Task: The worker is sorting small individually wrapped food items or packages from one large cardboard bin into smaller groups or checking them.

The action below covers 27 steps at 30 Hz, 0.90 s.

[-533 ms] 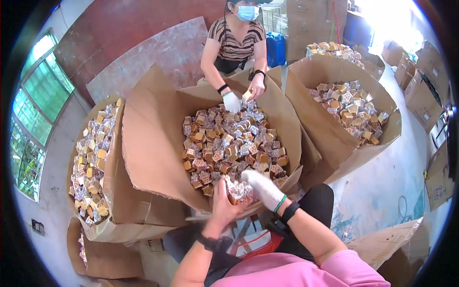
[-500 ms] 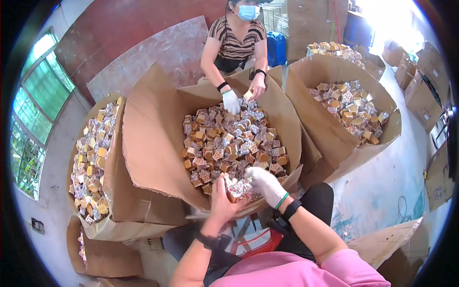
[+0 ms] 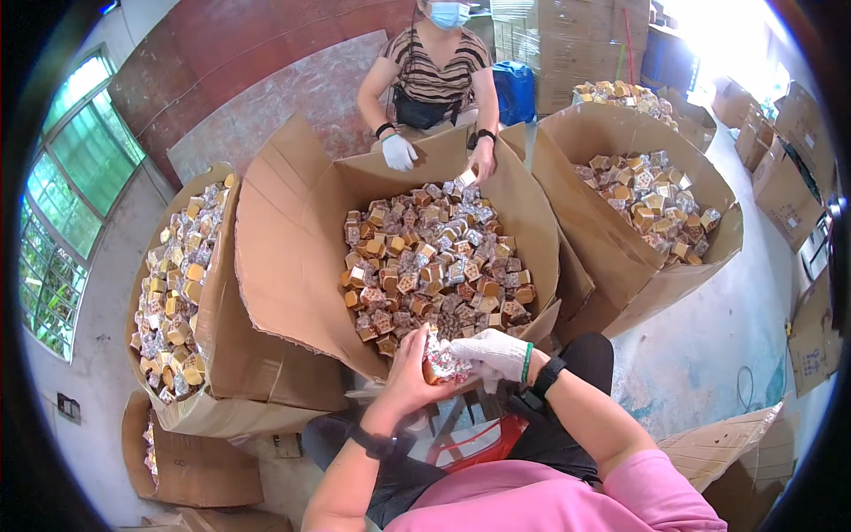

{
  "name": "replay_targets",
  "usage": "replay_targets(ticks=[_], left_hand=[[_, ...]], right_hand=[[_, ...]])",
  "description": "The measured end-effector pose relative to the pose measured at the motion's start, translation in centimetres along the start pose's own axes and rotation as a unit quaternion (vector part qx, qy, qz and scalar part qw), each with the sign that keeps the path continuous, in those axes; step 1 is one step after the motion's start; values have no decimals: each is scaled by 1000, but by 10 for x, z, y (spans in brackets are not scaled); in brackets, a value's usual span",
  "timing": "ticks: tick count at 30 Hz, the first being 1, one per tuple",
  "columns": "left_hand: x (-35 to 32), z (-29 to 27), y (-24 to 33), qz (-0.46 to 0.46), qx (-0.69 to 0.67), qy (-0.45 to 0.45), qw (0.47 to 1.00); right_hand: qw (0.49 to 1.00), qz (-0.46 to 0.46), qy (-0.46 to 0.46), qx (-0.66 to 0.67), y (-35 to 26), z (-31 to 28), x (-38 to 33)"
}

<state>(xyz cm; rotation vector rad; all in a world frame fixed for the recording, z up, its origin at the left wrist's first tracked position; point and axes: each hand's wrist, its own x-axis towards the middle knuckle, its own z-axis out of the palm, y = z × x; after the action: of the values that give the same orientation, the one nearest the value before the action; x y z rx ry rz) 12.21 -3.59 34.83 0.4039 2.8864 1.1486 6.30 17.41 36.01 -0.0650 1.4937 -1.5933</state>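
Note:
My bare left hand [image 3: 408, 376] is closed round the side of a small block with a red-and-white speckled wrapper [image 3: 442, 362], just above the near edge of a big cardboard box [image 3: 288, 266]. My right hand [image 3: 498, 351], in a white glove, has its fingers closed together against the block's right side; the fingertips are partly hidden. Inside the box lies a heap of small many-sided blocks [image 3: 434, 266], gold-brown and patterned, many in clear or silvery wrapping.
Across the box sits a masked co-worker [image 3: 439, 71], a pale piece in one bare hand, the other hand gloved. Similar filled boxes stand left [image 3: 257, 372] and right [image 3: 612, 293]. A red plastic object [image 3: 483, 448] is below my hands. Stacked cartons [image 3: 581, 44] stand behind.
My right hand has come down against the block, which has turned slightly in my left hand. The co-worker's gloved hand has drawn back from the heap to the box's far edge.

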Motion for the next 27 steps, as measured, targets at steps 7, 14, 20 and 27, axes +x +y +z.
replay_targets(ticks=[7, 14, 20, 27], left_hand=[[-14, 19, -1, -138, -381, -45, 913], [-7, 20, -9, -10, -103, -7, 995], [-6, 24, 2, 49, 40, -20, 998], [-14, 18, 17, 65, -42, -52, 996]], right_hand=[[923, -127, -106, 346, 23, 5, 5], [960, -219, 26, 173, 29, -30, 27], [975, -124, 36, -181, 1, -11, 33], [956, 35, -18, -290, -23, -7, 12]])
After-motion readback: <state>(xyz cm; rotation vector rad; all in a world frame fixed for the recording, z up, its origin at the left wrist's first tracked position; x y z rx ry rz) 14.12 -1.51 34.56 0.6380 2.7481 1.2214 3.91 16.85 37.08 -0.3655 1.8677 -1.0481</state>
